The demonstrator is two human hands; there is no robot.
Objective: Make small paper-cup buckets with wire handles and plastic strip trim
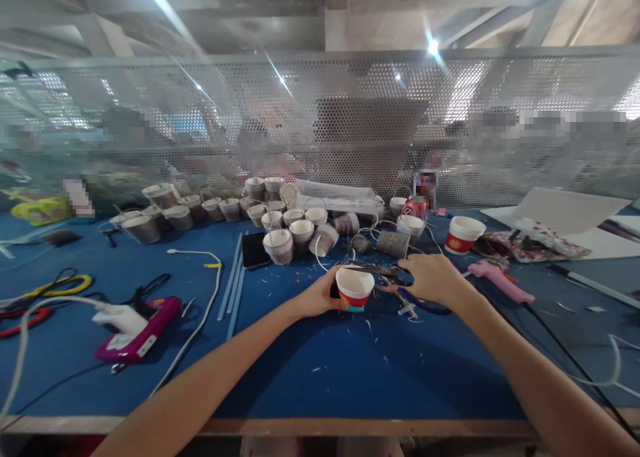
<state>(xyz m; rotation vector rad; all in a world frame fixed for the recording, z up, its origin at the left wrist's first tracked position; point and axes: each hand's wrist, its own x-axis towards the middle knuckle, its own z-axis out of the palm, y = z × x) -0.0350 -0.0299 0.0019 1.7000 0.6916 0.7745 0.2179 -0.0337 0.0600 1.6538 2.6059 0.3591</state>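
Observation:
My left hand (319,293) is wrapped around a white paper cup (355,282) with a red band, low over the blue table. In my right hand (433,278) is a pair of scissors (373,269) with dark blue handles. The blades point left and lie at the cup's far rim; whether they touch it I cannot tell. White scraps and bits of twine lie on the table around the cup. Behind it stand several small cups wrapped in grey-brown twine (278,245), some with wire handles, and a few lie on their sides.
A second red-banded paper cup (463,236) stands at right, near a pink glue gun (501,280) with a black cord. At left are a purple power strip (139,330) and a white cable (207,310). A black phone (256,250) lies by thin strips (235,280). A perforated metal screen (280,124) closes the back.

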